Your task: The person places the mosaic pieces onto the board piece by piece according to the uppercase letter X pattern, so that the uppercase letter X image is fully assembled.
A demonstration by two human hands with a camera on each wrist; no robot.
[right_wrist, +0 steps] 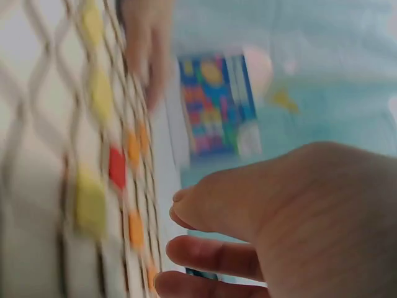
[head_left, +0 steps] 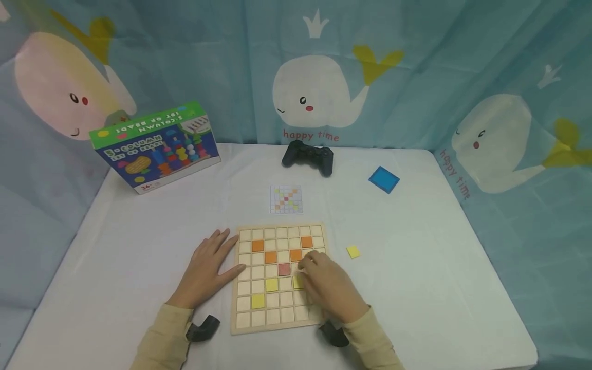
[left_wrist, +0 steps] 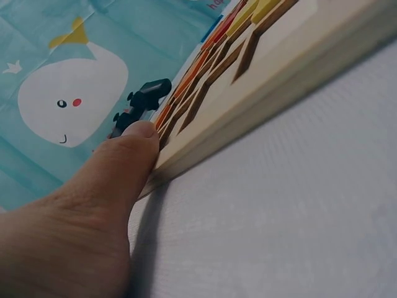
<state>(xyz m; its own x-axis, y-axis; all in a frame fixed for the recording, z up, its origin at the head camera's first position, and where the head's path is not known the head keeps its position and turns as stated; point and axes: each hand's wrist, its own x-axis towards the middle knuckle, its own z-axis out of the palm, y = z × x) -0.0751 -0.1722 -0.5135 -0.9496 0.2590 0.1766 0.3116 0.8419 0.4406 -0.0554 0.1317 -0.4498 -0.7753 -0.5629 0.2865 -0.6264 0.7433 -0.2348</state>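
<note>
loose yellow tile (head_left: pixel 353 251) lies right of right hand (head_left: pixel 329 289) | left hand (head_left: pixel 208 270) flat, thumb pressed against board (head_left: pixel 243 318) edge | right hand's fingers rested on board, grasp cannot be told

**What I cannot make out**

My right hand (head_left: pixel 329 288) covers part of the wooden board (head_left: pixel 279 277), hiding most of one yellow tile (head_left: pixel 298 281) beneath my fingers. My right wrist view is smeared with blur. The pattern card (head_left: pixel 286 199) is too small to read. My left wrist view cuts off the board.
</note>
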